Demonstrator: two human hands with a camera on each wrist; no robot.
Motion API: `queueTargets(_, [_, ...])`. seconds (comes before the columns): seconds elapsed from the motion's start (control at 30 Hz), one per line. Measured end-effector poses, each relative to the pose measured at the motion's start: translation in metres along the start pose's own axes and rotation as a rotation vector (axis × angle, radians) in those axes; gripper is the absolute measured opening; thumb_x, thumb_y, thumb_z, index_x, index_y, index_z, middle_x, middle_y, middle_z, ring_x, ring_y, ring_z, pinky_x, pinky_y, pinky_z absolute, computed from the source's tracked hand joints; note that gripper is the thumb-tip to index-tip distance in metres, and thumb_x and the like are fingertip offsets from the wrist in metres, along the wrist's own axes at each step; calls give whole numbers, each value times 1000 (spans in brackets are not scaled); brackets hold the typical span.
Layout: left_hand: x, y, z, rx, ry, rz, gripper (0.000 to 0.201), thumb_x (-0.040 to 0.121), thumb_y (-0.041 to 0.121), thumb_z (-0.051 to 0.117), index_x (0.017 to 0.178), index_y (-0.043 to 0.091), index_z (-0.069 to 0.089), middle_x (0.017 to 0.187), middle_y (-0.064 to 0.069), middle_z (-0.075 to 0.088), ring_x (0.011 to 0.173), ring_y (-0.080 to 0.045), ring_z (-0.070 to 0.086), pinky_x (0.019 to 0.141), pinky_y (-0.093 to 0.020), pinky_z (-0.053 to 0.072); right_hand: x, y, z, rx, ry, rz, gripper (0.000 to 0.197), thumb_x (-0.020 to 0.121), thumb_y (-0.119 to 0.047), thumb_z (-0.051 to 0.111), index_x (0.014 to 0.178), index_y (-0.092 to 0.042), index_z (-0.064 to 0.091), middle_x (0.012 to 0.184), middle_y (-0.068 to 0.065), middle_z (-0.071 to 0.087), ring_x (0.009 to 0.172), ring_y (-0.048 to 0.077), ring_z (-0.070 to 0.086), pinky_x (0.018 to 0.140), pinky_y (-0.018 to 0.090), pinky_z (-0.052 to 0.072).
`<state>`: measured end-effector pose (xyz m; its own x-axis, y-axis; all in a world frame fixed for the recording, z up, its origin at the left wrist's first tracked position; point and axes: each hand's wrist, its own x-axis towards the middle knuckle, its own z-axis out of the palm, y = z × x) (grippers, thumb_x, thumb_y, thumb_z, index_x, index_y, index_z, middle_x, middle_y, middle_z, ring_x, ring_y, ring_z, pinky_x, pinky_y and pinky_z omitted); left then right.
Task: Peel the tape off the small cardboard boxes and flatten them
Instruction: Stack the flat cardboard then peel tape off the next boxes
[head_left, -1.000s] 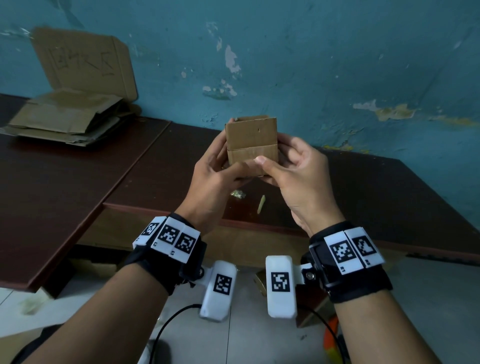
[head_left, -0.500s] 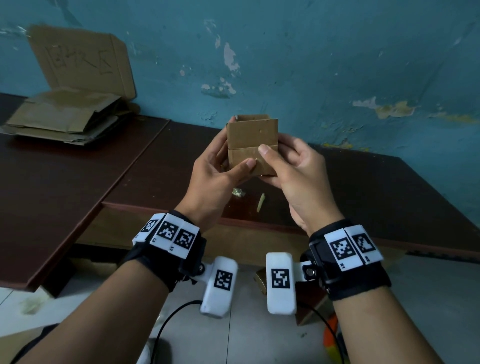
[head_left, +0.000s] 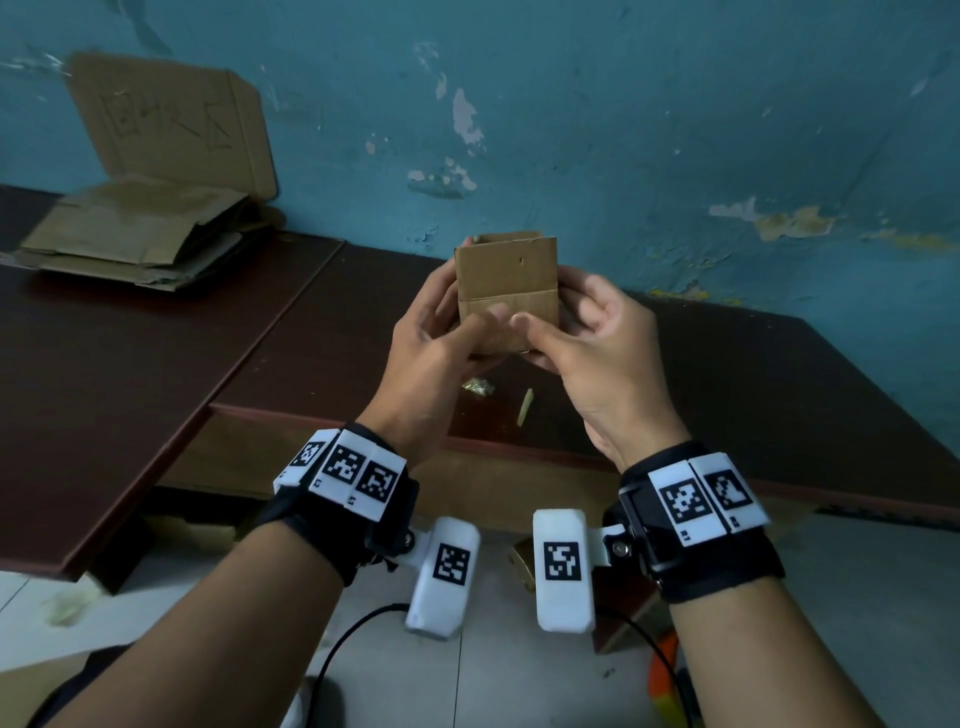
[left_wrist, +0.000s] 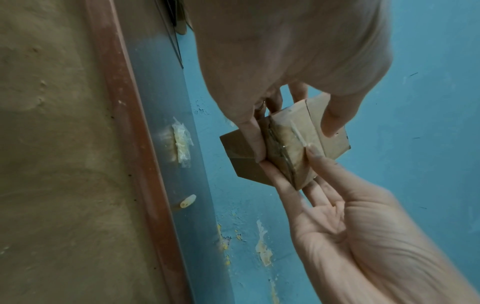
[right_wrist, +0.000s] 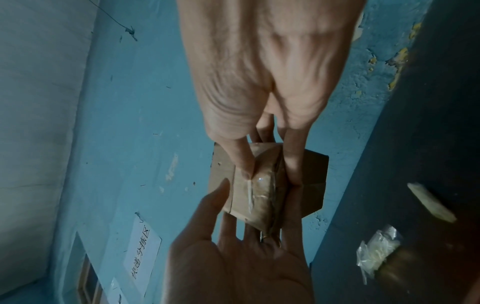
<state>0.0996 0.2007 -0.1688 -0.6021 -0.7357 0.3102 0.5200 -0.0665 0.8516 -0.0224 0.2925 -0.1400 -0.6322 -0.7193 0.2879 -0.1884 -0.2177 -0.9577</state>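
Observation:
I hold a small brown cardboard box in the air over the dark table, its open end up. My left hand grips its left side and my right hand grips its right side. Both thumbs press low on the near face. Clear tape covers the closed bottom seam. In the right wrist view my right thumb has its nail at a raised edge of that tape. My left thumb lies on the box wall.
A stack of flattened cardboard lies at the back left, with a cardboard sheet leaning on the blue wall. Crumpled tape and a rolled strip lie on the table below my hands. A second table adjoins at left.
The box stays in both hands at nearly the same spot. My right thumb has slid down the near face and now meets my left thumb near the bottom edge.

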Motion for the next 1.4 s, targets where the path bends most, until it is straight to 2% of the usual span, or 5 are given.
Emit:
queueTargets(0.2, [2, -4, 3, 36, 50, 53, 44, 109, 8, 62, 152, 11, 53, 142, -15, 68, 129, -36, 70, 87, -37, 64, 1, 1, -2, -3, -19, 3, 66, 89, 11, 83, 149, -5, 60, 135, 9, 78, 121, 20, 78, 106, 55, 62])
queueTargets(0.4, [5, -8, -3, 37, -15, 67, 65, 103, -5, 66, 162, 10, 44, 151, -16, 63, 138, -35, 64, 101, -45, 62, -1, -4, -4, 6, -21, 10, 68, 86, 11, 84, 148, -6, 61, 133, 6, 78, 119, 17, 78, 106, 49, 63])
queueTargets(0.7, [6, -11, -6, 43, -48, 67, 82, 95, -13, 71, 166, 16, 39, 152, -9, 64, 139, -33, 63, 108, -52, 58, -2, 0, 1, -35, 68, -28, 44, 99, -18, 83, 140, -10, 68, 123, 2, 83, 114, 18, 81, 99, 53, 66])
queueTargets(0.87, [7, -12, -7, 79, -61, 65, 85, 90, -12, 76, 164, 13, 42, 153, -13, 62, 142, -38, 60, 117, -62, 49, 0, -1, -2, -38, 37, -19, 52, 92, -4, 87, 140, -12, 66, 127, 5, 81, 115, 20, 80, 100, 53, 66])
queueTargets(1.4, [5, -8, -4, 34, -40, 56, 67, 104, -5, 63, 165, 11, 39, 154, -17, 61, 140, -36, 62, 103, -46, 62, -1, -7, -7, -9, -37, 36, 72, 86, 16, 83, 150, -6, 58, 137, 8, 77, 121, 18, 78, 106, 52, 63])
